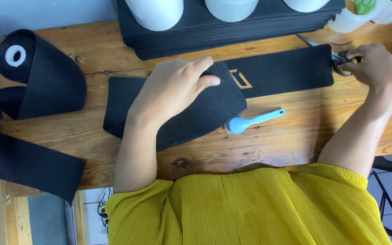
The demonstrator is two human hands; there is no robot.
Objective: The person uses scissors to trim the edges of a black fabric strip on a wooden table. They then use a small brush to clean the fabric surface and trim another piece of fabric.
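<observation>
My left hand [175, 88] rests flat on a folded strip of black ribbed elastic band [205, 111], with the fingers spread over its top fold. The strip runs right across the wooden table [273, 145] to a longer black piece [286, 70] that bears a small tan outline mark [240, 79]. At the far right my right hand [377, 68] is closed around the black handles of a pair of scissors [341, 61]; their metal blades point up and to the left along the strip's edge.
A roll of black elastic band [37, 75] lies at the left, its loose tail hanging off the table edge. A stack of black fabric [232, 27] with white cups on it fills the back. A light blue plastic tool [252, 121] lies near the middle.
</observation>
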